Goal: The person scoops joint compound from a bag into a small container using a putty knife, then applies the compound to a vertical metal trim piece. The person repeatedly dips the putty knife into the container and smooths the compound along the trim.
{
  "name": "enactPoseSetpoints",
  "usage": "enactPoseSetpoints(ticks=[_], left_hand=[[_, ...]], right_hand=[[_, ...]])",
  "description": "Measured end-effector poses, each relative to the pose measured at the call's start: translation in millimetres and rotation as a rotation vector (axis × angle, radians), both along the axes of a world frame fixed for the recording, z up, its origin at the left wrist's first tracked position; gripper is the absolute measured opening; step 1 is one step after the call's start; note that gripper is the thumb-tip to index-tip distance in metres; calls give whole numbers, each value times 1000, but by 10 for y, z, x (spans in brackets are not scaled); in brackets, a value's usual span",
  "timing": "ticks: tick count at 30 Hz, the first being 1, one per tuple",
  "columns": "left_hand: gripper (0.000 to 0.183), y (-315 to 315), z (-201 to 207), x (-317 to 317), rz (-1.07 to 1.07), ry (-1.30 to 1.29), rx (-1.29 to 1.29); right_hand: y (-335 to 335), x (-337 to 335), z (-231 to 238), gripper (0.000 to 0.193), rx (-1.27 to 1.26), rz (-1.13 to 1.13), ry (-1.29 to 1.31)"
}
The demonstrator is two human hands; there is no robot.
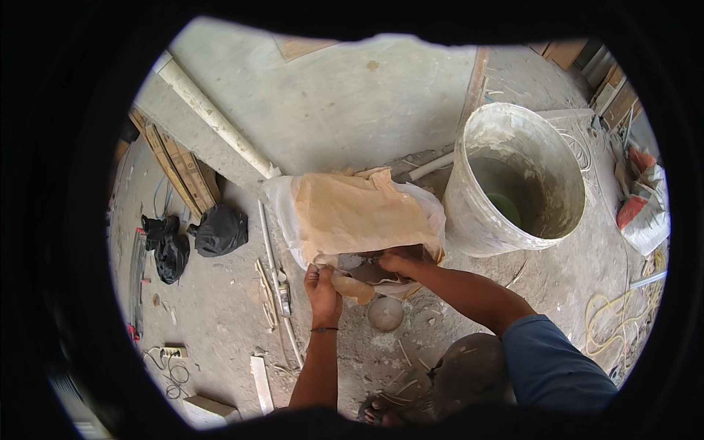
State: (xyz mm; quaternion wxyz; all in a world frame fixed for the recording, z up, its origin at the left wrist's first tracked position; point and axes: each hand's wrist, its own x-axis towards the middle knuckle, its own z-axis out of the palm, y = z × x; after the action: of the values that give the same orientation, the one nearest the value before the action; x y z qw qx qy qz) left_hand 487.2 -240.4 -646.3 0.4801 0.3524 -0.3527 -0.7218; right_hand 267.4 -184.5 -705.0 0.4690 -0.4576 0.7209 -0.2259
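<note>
A tan and white paper sack point(359, 209) lies on the floor in front of me, its torn mouth facing me. Greyish powder point(352, 262) shows inside. My left hand point(321, 290) is closed on the left side of the sack's torn edge. Reaching into the mouth from the right, my right hand point(400, 262) has its fingers curled; the sack and shadow hide what they hold, if anything. A torn paper flap point(353, 289) hangs at the near edge. Just below it, a small round pale bowl-like thing point(386, 314) sits on the floor.
A big whitish bucket point(469, 213) with liquid inside stands right of the sack. Black plastic bags point(220, 231), a thin pipe point(270, 249) and wood strips point(265, 293) lie left. A power strip point(174, 352) is lower left; a coiled hose point(616, 323) lies right.
</note>
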Motion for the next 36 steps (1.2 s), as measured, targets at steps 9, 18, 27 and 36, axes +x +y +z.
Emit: enactPoseSetpoints(ticks=[9, 18, 27, 36], left_hand=[[4, -16, -312, -19, 69, 12, 85], [6, -135, -411, 34, -84, -146, 126], [8, -209, -489, 81, -104, -55, 208], [5, -181, -410, -11, 7, -65, 197]], right_hand=[[-62, -112, 91, 29, -254, 73, 501], [365, -49, 1056, 30, -292, -55, 375], [1138, -2, 1605, 27, -199, -13, 104], [1643, 110, 692, 29, 81, 18, -24]])
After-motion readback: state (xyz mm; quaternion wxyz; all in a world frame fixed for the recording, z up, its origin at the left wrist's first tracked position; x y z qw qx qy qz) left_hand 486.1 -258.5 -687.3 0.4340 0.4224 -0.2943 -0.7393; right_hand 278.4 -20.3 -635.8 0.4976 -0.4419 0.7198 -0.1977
